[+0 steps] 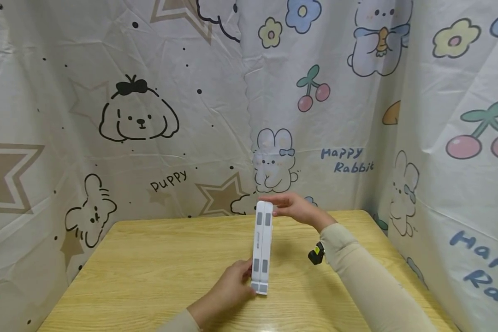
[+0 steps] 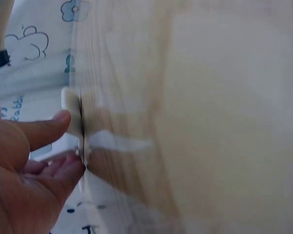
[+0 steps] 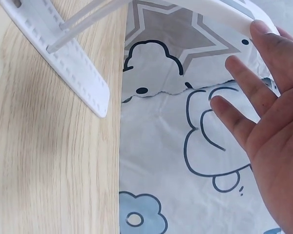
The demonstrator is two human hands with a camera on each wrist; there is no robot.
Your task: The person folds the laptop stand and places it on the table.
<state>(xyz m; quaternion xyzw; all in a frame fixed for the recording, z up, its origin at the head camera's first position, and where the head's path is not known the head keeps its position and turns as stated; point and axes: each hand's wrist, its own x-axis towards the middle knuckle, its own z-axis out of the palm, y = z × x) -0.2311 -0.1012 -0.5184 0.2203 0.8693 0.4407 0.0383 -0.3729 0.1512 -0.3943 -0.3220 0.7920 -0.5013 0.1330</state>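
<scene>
A white folding laptop stand (image 1: 262, 246) with grey pads stands on end over the table, its narrow side facing me in the head view. Low on the stand, my left hand (image 1: 231, 282) pinches its bottom end; in the left wrist view the thumb and fingers lie on opposite sides of the white edge (image 2: 72, 109). My right hand (image 1: 299, 210) holds the top end between thumb and fingers. The right wrist view shows the slotted base (image 3: 80, 73) with thin rods leading from it, and the other right-hand fingers (image 3: 234, 119) spread away from the stand.
The wooden table (image 1: 170, 249) reaches back to a printed curtain (image 1: 216, 115) that hangs behind it and along both sides. A black wrist camera (image 1: 316, 254) sits below the right sleeve (image 1: 357, 258).
</scene>
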